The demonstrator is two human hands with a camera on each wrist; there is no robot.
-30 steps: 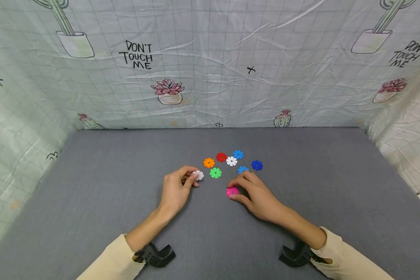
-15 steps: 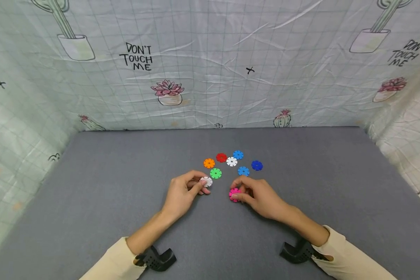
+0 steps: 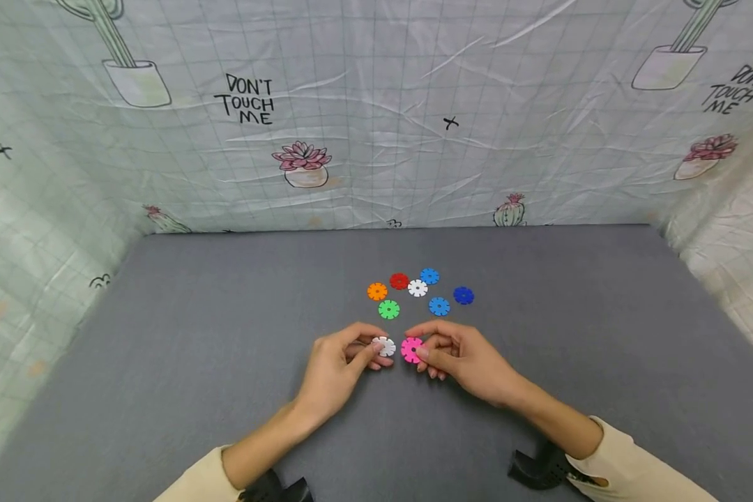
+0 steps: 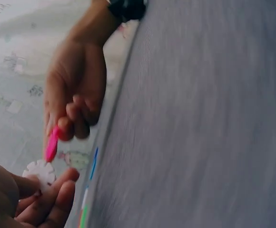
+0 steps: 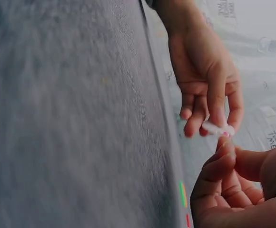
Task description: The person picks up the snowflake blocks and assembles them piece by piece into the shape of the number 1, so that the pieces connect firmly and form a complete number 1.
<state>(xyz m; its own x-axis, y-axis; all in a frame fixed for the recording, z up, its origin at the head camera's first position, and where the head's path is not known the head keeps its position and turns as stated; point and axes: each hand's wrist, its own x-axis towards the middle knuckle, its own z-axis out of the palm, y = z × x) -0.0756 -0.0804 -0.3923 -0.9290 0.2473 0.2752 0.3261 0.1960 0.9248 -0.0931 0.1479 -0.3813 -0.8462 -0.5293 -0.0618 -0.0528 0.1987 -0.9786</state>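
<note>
Between thumb and fingers my left hand (image 3: 335, 366) pinches a white notched disc (image 3: 385, 346), also seen face-on in the left wrist view (image 4: 41, 174). A pink notched disc (image 3: 411, 350) is pinched by my right hand (image 3: 470, 359); the left wrist view shows this pink disc (image 4: 52, 144) nearly edge-on. Both discs are held up off the table, facing each other with a narrow gap in the head view. In the right wrist view the white disc (image 5: 214, 127) appears edge-on, and fingers hide most of the pink one.
On the grey table (image 3: 226, 335), beyond the hands, lie flat notched discs: green (image 3: 389, 309), orange (image 3: 377, 291), red (image 3: 399, 281), white (image 3: 417, 288), light blue (image 3: 439, 306), another light blue (image 3: 429, 276) and dark blue (image 3: 464, 295). A printed curtain (image 3: 376, 111) hangs behind.
My left hand has moved right and nearer the body with the white disc. The right hand has lifted the pink disc and turned it, and the two discs are now close together.
</note>
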